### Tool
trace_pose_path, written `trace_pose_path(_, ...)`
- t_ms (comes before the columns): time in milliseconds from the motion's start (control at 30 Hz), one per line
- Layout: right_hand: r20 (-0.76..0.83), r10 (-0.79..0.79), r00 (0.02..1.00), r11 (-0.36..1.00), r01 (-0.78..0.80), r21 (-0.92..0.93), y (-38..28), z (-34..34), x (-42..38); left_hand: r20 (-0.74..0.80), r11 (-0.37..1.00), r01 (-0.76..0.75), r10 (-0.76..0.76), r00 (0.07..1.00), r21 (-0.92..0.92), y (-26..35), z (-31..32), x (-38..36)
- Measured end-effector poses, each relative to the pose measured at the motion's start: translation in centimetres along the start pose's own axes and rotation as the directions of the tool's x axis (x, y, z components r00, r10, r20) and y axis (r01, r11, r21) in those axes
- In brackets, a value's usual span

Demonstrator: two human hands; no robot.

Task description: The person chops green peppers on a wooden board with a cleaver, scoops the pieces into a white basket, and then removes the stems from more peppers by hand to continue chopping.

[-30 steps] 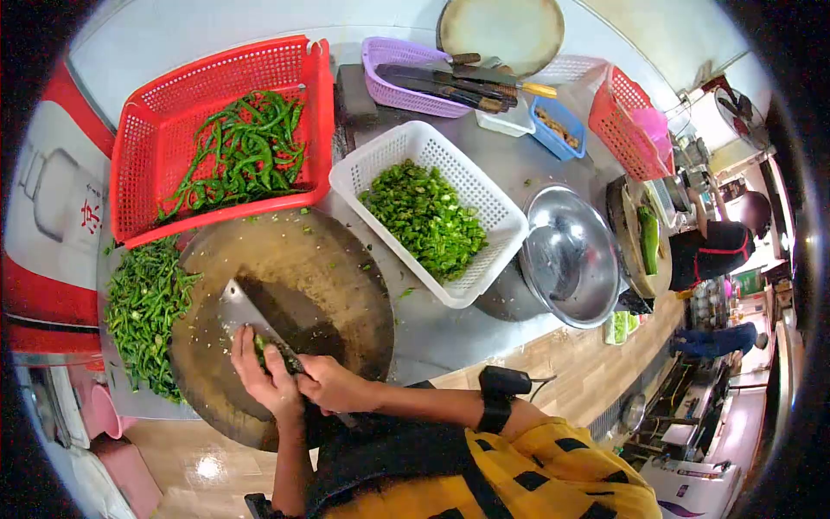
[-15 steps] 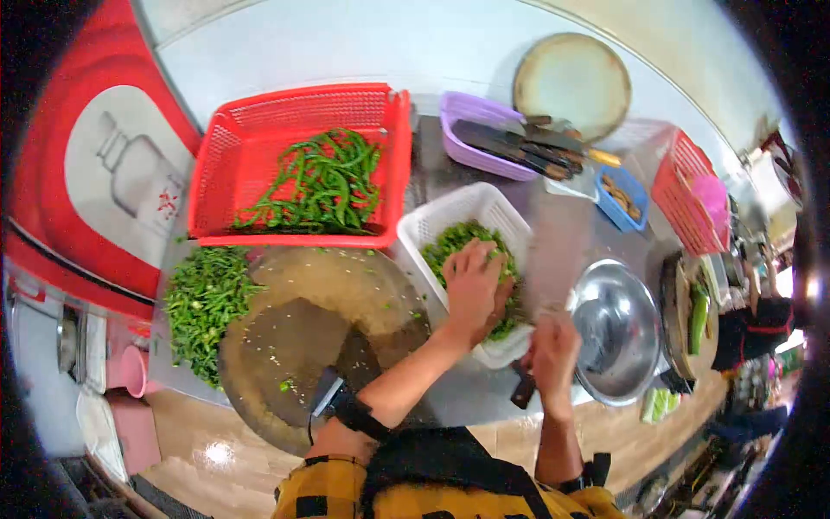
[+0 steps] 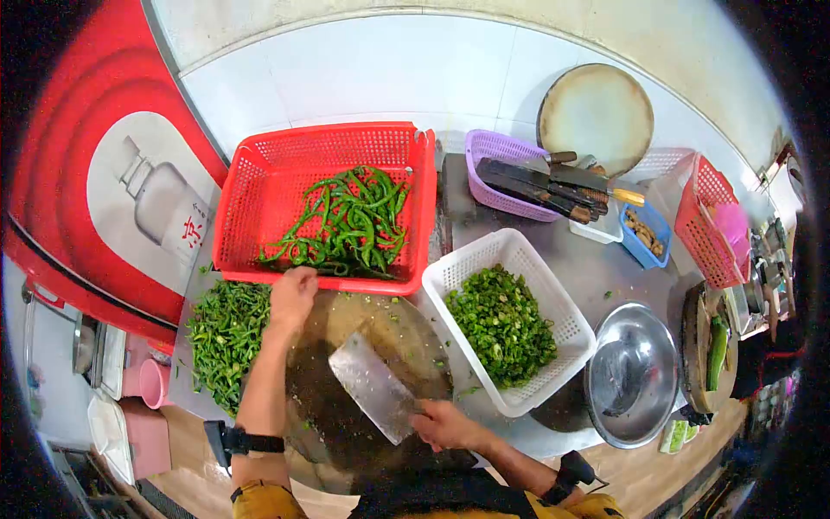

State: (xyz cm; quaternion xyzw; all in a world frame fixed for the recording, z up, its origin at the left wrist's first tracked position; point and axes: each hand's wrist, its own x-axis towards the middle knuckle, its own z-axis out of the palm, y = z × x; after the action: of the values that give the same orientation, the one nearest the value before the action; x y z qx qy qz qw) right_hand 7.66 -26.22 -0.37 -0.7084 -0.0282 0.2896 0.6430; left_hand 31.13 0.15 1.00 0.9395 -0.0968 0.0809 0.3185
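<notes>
My right hand (image 3: pixel 445 426) grips the handle of a cleaver (image 3: pixel 372 387), whose broad blade lies low over the round wooden chopping board (image 3: pixel 406 333). Bits of green cling to the blade. My left hand (image 3: pixel 294 294) is at the front rim of the red basket (image 3: pixel 246 195), its fingers curled; what they hold, if anything, is hidden. Long green chillies (image 3: pixel 363 221) lie inside that basket. Beside my left forearm, on the counter, is a heap of green chillies (image 3: pixel 226 333). Chopped green chillies (image 3: pixel 501 324) fill the bottom of the white basket (image 3: pixel 575 346), right of the board.
A metal bowl (image 3: pixel 631 376) stands right of the white basket. Behind are a purple basket (image 3: pixel 493 186) with several knives, a blue basket (image 3: pixel 644 255) and a red-and-white basket (image 3: pixel 705 225). A round board (image 3: pixel 596 121) leans on the wall. Another board (image 3: pixel 726 389) holds a green vegetable (image 3: pixel 717 350).
My left hand has left the chopped chillies in the white basket and moved left to the red basket's rim. The cleaver has come from right of the white basket down over the chopping board.
</notes>
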Motion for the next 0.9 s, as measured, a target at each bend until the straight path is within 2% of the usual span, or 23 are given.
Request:
trace_pose_path(67,0.038,0.085,0.996,0.937,-0.067,-0.344,-1.4,0.0,0.9,0.005,0.999,-0.033,0.033,0.999,0.009,-2.1,-0.6,0.0)
trace_pose_path(100,0.036,0.093,0.995,0.936,-0.075,-0.344,-2.1,0.2,1.0,-0.002,0.997,-0.001,0.001,1.000,-0.074,-2.7,-1.0,-0.4)
trace_pose_path(133,-0.020,0.093,0.996,0.807,-0.087,-0.584,-2.6,0.4,1.0,-0.008,0.987,0.035,-0.037,0.999,-0.158,-3.0,-1.4,-1.2)
trace_pose_path(167,-0.068,0.079,0.995,0.617,-0.103,-0.780,-2.9,0.5,1.1,-0.001,0.985,0.044,-0.045,0.999,-0.165,-3.2,-1.7,-2.0)
trace_pose_path(200,-0.068,0.087,0.994,0.615,-0.107,-0.781,-3.0,0.3,1.2,-0.024,0.984,0.030,-0.034,0.999,-0.173,-3.3,-2.1,-2.9)
trace_pose_path(233,-0.051,0.006,0.999,0.567,-0.045,-0.823,-3.3,0.0,1.4,-0.049,0.984,0.012,-0.021,0.999,-0.178,-3.1,-2.8,-3.7)
trace_pose_path(267,-0.027,-0.080,0.996,0.511,0.018,-0.859,-3.9,-0.4,1.8,-0.003,0.985,0.057,-0.058,0.998,-0.160,-2.4,-3.9,-4.8)
trace_pose_path(333,-0.125,-0.071,0.990,0.536,-0.068,-0.841,-6.7,-0.9,4.3,-0.004,0.990,0.043,-0.044,0.999,-0.137,-2.3,-5.6,-6.8)
trace_pose_path(400,-0.220,-0.362,0.906,0.630,0.064,-0.774,-9.6,-2.6,7.1,-0.011,0.993,0.024,-0.025,1.000,-0.112,-1.9,-7.9,-8.5)
trace_pose_path(467,-0.350,-0.413,0.841,0.676,0.025,-0.737,-11.1,-4.4,11.7,0.005,0.997,-0.022,0.022,1.000,-0.070,-1.0,-11.2,-9.7)
trace_pose_path(533,-0.361,-0.527,0.770,0.691,0.140,-0.709,-11.5,-6.4,17.4,-0.009,1.000,-0.011,0.011,1.000,-0.017,-2.1,-14.0,-10.6)
trace_pose_path(567,-0.383,-0.495,0.780,0.714,0.114,-0.691,-11.1,-7.5,20.8,-0.004,0.999,-0.021,0.021,1.000,-0.027,-2.5,-15.6,-10.9)
trace_pose_path(600,-0.444,-0.430,0.786,0.747,0.033,-0.664,-10.8,-8.2,23.7,0.002,0.997,0.050,-0.050,0.999,-0.060,-3.0,-17.1,-11.0)
trace_pose_path(633,-0.447,-0.438,0.780,0.739,0.029,-0.673,-10.5,-8.6,25.8,0.006,0.988,0.122,-0.122,0.993,-0.092,-3.7,-18.3,-11.0)
trace_pose_path(700,-0.476,-0.315,0.822,0.719,-0.121,-0.684,-9.5,-8.3,29.6,0.000,0.980,0.158,-0.159,0.987,-0.123,-5.8,-20.2,-10.9)
trace_pose_path(733,-0.485,-0.315,0.816,0.723,-0.125,-0.679,-8.4,-7.9,31.6,0.004,0.970,0.198,-0.199,0.980,-0.143,-7.3,-21.1,-10.4)
trace_pose_path(800,-0.406,-0.278,0.871,0.549,-0.202,-0.811,-6.3,-7.0,34.5,0.000,0.970,0.165,-0.168,0.986,-0.177,-10.3,-21.6,-9.8)
trace_pose_path(833,-0.403,-0.261,0.877,0.545,-0.210,-0.811,-5.7,-6.4,35.6,-0.006,0.965,0.154,-0.159,0.987,-0.214,-11.6,-21.5,-10.0)
trace_pose_path(867,-0.386,-0.174,0.906,0.483,-0.263,-0.835,-5.1,-6.0,36.5,0.034,0.988,0.100,-0.097,0.995,-0.118,-11.7,-21.9,-9.7)
trace_pose_path(900,-0.368,-0.079,0.927,0.412,-0.306,-0.858,-4.5,-5.7,37.1,0.051,0.983,0.130,-0.125,0.991,-0.128,-11.5,-21.8,-9.7)
